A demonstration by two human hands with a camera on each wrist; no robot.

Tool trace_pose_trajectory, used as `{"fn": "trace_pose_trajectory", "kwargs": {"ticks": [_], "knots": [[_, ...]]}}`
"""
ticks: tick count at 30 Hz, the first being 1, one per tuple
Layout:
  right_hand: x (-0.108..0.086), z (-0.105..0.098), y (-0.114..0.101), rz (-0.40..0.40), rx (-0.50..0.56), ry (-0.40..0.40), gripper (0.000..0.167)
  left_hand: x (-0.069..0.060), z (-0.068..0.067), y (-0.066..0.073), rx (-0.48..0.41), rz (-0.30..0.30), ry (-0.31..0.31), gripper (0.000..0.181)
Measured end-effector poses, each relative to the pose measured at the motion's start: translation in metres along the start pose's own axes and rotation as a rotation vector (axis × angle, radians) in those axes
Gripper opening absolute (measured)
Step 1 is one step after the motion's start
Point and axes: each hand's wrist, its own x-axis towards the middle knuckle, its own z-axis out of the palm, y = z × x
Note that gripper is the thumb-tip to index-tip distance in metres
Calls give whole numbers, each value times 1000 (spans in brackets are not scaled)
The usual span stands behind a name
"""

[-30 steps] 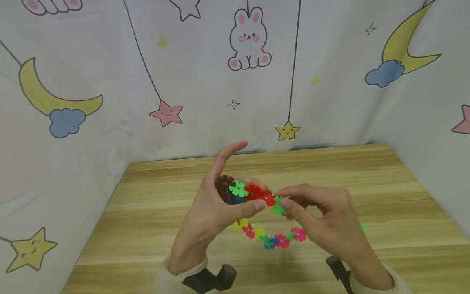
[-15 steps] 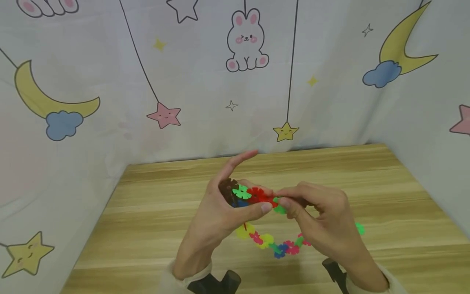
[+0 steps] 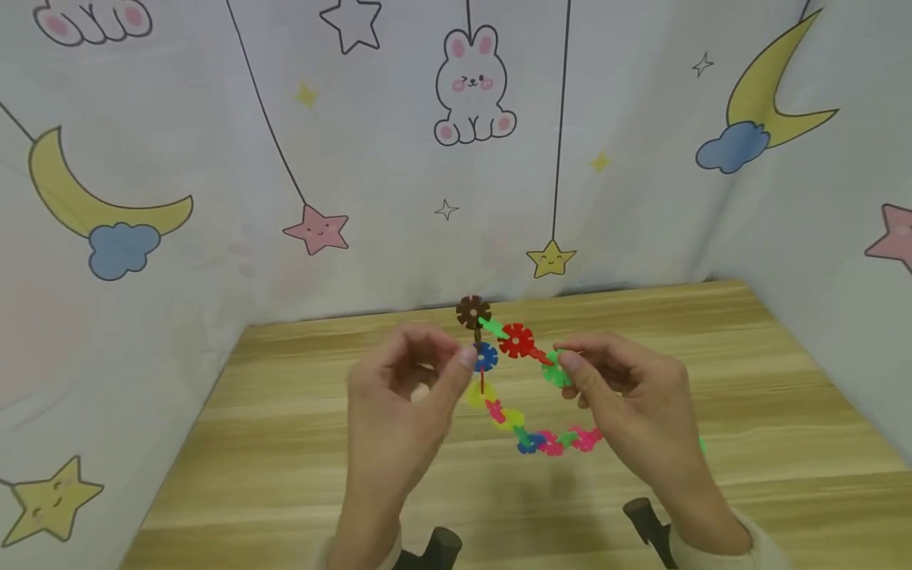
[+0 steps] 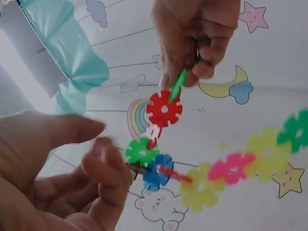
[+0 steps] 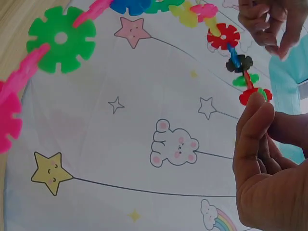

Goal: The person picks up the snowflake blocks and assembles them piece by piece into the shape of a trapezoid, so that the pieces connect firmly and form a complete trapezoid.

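A chain of interlocking snowflake-shaped plastic discs hangs in the air. Its green end disc (image 3: 556, 370) is pinched between thumb and fingers of my right hand (image 3: 634, 412). From there run a red disc (image 3: 516, 340), a brown disc (image 3: 473, 312) and a blue disc (image 3: 486, 358), then yellow and pink discs (image 3: 549, 442) sagging below. My left hand (image 3: 402, 404) is beside the blue disc, fingers loosely bent. In the left wrist view, nothing shows between its thumb and fingers, which lie close to the chain. Part of the chain is hidden behind my right hand.
Beneath my hands lies a wood-grain table (image 3: 285, 412). Behind it hangs a white cloth (image 3: 392, 158) printed with moons, stars and a rabbit. Dark camera mounts (image 3: 438, 548) sit at both wrists.
My left hand has let go of the red end of the chain and drawn back left. The brown and red discs now hang spread out. My right hand keeps pinching the green disc.
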Motion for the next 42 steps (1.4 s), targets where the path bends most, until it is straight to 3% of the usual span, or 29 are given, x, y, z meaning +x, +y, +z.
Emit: {"fn": "trace_pose_trajectory", "kwargs": {"ticks": [2, 5, 8, 12, 15, 19, 23, 26, 31, 35, 38, 40, 42], "knots": [[-1, 3, -1, 38, 17, 29, 14, -5, 8, 2, 25, -70, -79, 13], [-4, 10, -4, 68, 66, 68, 14, -6, 20, 1, 24, -149, -208, 16], [-8, 17, -5, 64, 109, 77, 16, -4, 27, -4, -29, -165, -199, 18], [-11, 19, -5, 44, 139, 32, 21, -2, 29, -8, -96, -172, -126, 15], [-11, 15, -3, 36, 135, 10, 24, -2, 31, -10, -156, -143, -100, 14], [-11, 13, -1, 65, 148, 17, 23, -3, 37, -11, -230, -105, -121, 26], [-12, 13, 0, 129, 258, 7, 22, -4, 42, -11, -240, -42, -142, 44], [-13, 10, 1, 158, 308, -27, 22, -5, 44, -13, -224, 19, -142, 47], [-21, -13, 13, 131, 229, -161, 28, -3, 47, -15, -225, 58, -163, 41], [-33, -52, 49, 165, 169, -177, 30, -1, 42, -15, -237, 74, -123, 39], [-43, -87, 86, 294, -80, -154, 28, 0, 35, -13, -250, 99, -72, 41], [-49, -107, 109, 386, -295, -198, 27, 1, 31, -12, -264, 102, -47, 42], [-56, -123, 130, 429, -460, -265, 26, 2, 30, -11, -287, 94, -35, 42]]}}
